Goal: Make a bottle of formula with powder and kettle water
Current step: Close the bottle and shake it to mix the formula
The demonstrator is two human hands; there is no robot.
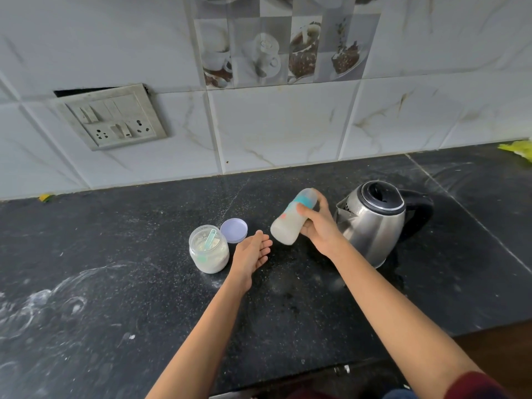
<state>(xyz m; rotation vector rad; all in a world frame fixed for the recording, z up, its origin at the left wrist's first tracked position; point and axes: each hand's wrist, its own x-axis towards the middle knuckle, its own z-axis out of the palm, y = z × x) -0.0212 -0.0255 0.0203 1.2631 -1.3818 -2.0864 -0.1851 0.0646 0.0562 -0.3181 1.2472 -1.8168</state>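
My right hand (318, 226) grips a baby bottle (290, 221) above the black counter. The bottle is tilted, its base down-left and its teal collar up-right, and holds milky white liquid. My left hand (252, 251) hovers palm-up just left of the bottle's base, fingers apart and holding nothing. Left of that hand stands an open jar of white powder (208, 251) with a pale green scoop (210, 239) stuck in it. The jar's lilac lid (234, 230) lies beside it. A steel kettle (374, 220) with a black lid and handle stands right of the bottle.
The black granite counter (144, 298) shows white smears at the left. A switch and socket plate (112, 118) hangs on the tiled wall. Something yellow-green (518, 149) lies at the far right edge. The counter's front edge runs along the bottom right.
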